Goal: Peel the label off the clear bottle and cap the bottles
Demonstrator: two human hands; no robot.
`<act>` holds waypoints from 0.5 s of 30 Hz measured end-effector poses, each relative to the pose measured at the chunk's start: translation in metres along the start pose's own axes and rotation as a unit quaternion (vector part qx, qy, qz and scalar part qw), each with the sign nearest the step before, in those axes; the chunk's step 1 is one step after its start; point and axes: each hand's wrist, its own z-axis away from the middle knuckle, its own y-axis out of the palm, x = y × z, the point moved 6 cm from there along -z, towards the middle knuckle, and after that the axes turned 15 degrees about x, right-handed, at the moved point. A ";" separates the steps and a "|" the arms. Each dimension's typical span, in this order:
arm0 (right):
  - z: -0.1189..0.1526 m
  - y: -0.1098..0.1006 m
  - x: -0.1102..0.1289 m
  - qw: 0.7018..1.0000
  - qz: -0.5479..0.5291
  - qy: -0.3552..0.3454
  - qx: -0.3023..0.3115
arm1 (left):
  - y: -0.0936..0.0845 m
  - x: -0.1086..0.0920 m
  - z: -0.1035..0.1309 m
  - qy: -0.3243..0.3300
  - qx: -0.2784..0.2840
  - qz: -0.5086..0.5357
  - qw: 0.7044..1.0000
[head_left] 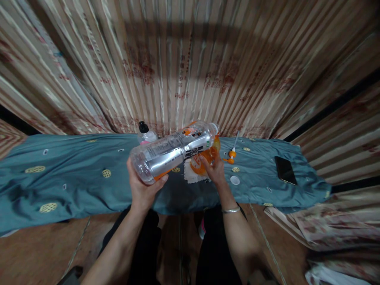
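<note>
My left hand (144, 186) is wrapped round the base of a large clear plastic bottle (175, 152) with a silver and orange label. The bottle is tilted nearly level, its uncapped-looking neck pointing right. Just under that neck stands an orange bottle (197, 164), partly hidden by the clear one. My right hand (215, 170) grips the orange bottle's side. A white cloth (191, 176) lies beneath it. To the right rest an orange pump top (231, 155) with a thin tube and a round white cap (234, 180).
Behind the clear bottle is another bottle with a black cap (143, 126). A dark phone (285, 170) lies at the right on the teal patterned cloth (83, 190). Striped curtains (184, 71) hang close behind the table.
</note>
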 end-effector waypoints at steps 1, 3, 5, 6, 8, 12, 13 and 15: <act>0.000 0.000 -0.001 1.000 0.000 0.003 -0.001 | 0.000 0.000 0.000 0.000 -0.002 0.006 1.000; 0.000 0.000 -0.002 1.000 -0.002 0.004 -0.003 | -0.001 0.000 -0.001 0.007 -0.006 0.013 1.000; -0.001 0.001 -0.002 1.000 -0.006 0.001 -0.003 | -0.001 -0.001 -0.001 0.018 -0.004 0.007 1.000; -0.001 0.001 -0.003 1.000 -0.007 0.000 -0.003 | -0.001 -0.001 -0.001 0.023 -0.004 0.002 1.000; -0.001 0.001 -0.003 1.000 -0.007 0.000 -0.003 | -0.002 -0.001 -0.001 0.029 -0.008 -0.009 1.000; -0.001 0.001 -0.002 1.000 -0.001 -0.005 -0.004 | -0.003 0.000 0.000 0.031 -0.007 -0.013 0.999; -0.001 0.001 -0.001 1.000 0.002 -0.006 -0.002 | -0.002 0.000 0.000 0.031 -0.006 -0.011 0.999; -0.001 0.000 0.000 1.000 0.009 -0.006 -0.001 | -0.002 0.001 0.000 0.029 -0.007 -0.006 1.000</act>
